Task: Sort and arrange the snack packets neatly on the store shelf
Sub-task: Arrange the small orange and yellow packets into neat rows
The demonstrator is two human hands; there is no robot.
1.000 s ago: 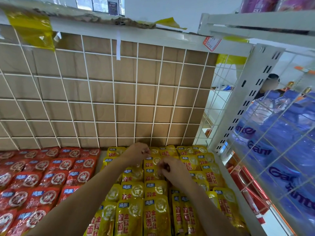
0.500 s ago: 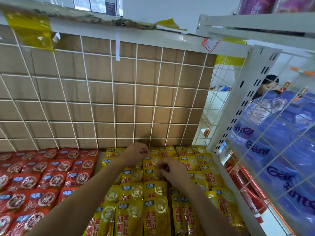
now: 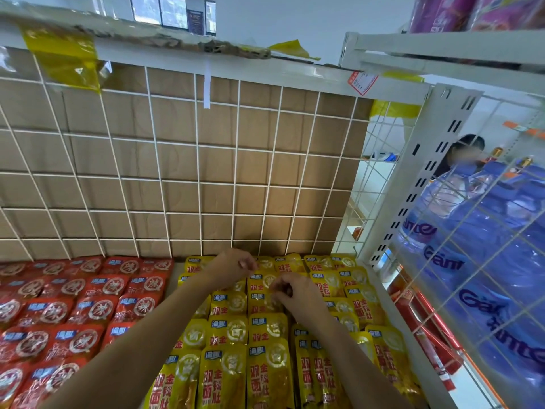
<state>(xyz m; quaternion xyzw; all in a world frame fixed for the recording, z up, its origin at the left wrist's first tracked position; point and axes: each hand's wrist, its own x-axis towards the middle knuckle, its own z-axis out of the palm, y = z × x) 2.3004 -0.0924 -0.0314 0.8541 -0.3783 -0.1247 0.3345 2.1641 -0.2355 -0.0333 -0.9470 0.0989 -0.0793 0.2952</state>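
Head view, lower centre: my left hand sits over the back rows of the yellow packets, fingers curled in w/ tips down by a packet's top edge; can't tell if it's pinching one or just touching. My right hand is just beside it, lower & to the right, fingers bent onto a yellow packet in the 2nd or 3rd row from the back; grip unclear too, the knuckles hide it. The two hands are close but not touching.

Yellow packets fill the lower centre & lower right of the frame in overlapping rows, labels up, running back to the wire grid; rows on the right side look less even, some packets tilted. Red packets cover the lower left, same overlapped layout; a narrow bare strip of shelf separates red from yellow.

Behind the grid — brown cardboard across the middle of the frame. Yellow tape upper left on the white top rail; a red-&-white price tag upper right on that rail. Slotted white upright at right; past it, blue wrapped packs behind wire mesh, and a person at the right edge — partly hidden.
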